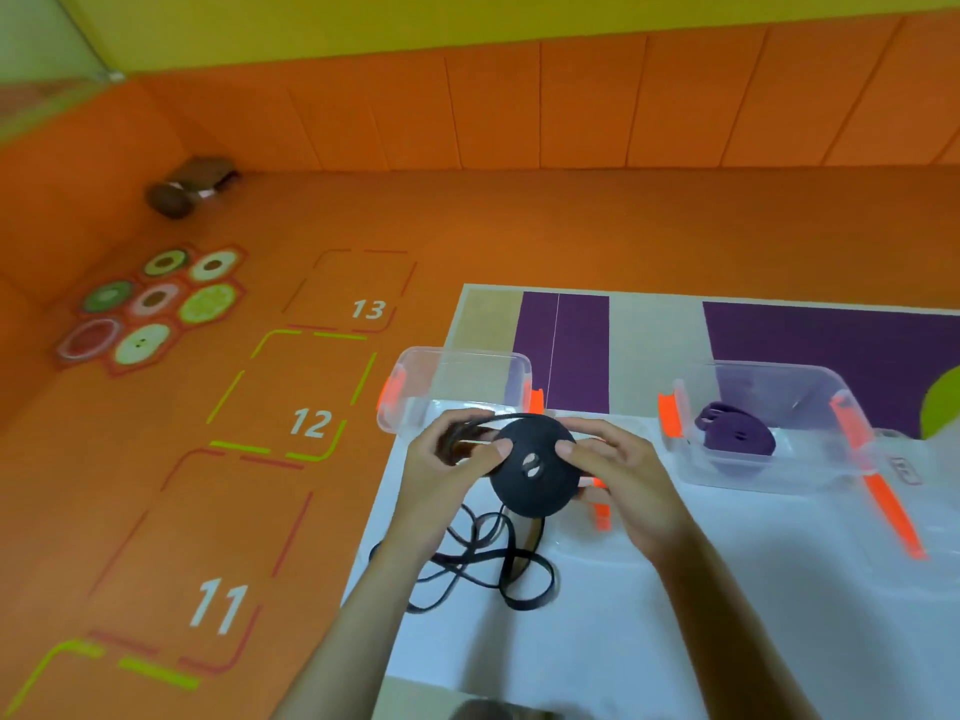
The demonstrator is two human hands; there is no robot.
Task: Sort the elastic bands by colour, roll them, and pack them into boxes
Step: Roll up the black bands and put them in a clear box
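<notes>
While my forearms reach in from the bottom edge, the nearest thing on the white table [675, 641] is the loose black band [488, 569], lying in a tangle of loops just below my hands. A strand of it rises to the black roll [535, 475], which I hold above the table between both hands. My left hand [452, 475] grips the roll's left side, thumb pressed on its flat face and fingers curled behind, with a strand passing from the top of the roll across those fingers. My right hand [623, 470] grips the right side the same way, thumb on the face near the two small holes at the centre, fingers wrapped behind. Just beyond my left hand stands a clear box [457, 376] with orange clasps; I cannot tell whether anything lies in it. To the right, well apart from it, stands a second clear box [831, 392], and a purple roll [737, 436] rests inside on its floor. A clear lid [893, 511] with a long orange clasp lies beside that box. Behind the boxes the tabletop shows purple panels [831, 335]. To the left, the orange floor [467, 226] carries outlined squares numbered 11, 12 and 13 and a cluster of hexagon tiles [156, 304]. A dark object [187, 192] sits where floor meets wall.
</notes>
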